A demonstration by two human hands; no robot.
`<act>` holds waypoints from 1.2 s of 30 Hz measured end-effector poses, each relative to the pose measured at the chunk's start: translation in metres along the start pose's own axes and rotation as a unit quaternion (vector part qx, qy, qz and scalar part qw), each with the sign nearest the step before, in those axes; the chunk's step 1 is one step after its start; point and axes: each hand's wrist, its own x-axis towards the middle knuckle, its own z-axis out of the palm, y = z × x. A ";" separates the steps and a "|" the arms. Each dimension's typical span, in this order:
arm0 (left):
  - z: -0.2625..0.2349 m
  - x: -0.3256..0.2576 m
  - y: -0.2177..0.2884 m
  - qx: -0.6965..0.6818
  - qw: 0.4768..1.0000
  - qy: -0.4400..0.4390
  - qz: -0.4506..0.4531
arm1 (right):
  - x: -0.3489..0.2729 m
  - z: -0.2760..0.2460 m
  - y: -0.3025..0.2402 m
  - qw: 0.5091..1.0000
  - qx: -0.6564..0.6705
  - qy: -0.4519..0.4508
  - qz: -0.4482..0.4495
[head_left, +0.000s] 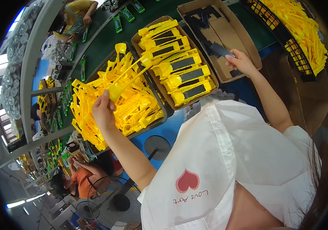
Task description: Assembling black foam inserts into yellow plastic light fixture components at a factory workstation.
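My left hand [103, 112] pinches the near end of a long yellow plastic frame [116, 90], tilted above a heap of similar yellow frames [143, 109] in a dark bin. To the right, my right hand [243, 63] grips the end of a flat dark grey strip [220, 50]. That strip is over a cardboard box [240, 37] with more dark strips [198, 21] lying at its far end. Between my hands, another box holds rows of yellow frames with dark strips in them [189, 76]. The far end of my held frame overlaps these rows in view.
A black crate [300, 53] of yellow parts stands at far right. Green pieces [126, 14] lie on the dark green surface beyond the boxes. A fan [120, 203] and a person in orange [83, 178] are at lower left; another person [75, 17] works at upper left.
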 end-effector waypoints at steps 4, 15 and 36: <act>0.056 -0.041 -0.019 -0.140 0.989 -0.050 -0.027 | -0.015 0.041 -0.045 0.993 0.072 0.011 -0.089; 0.098 -0.069 -0.053 -0.157 0.971 -0.117 -0.140 | -0.033 0.064 -0.099 0.992 0.122 -0.008 -0.017; 0.123 -0.063 -0.102 -0.314 0.840 -0.315 -0.311 | -0.030 0.042 -0.085 0.862 -0.174 -0.045 -0.473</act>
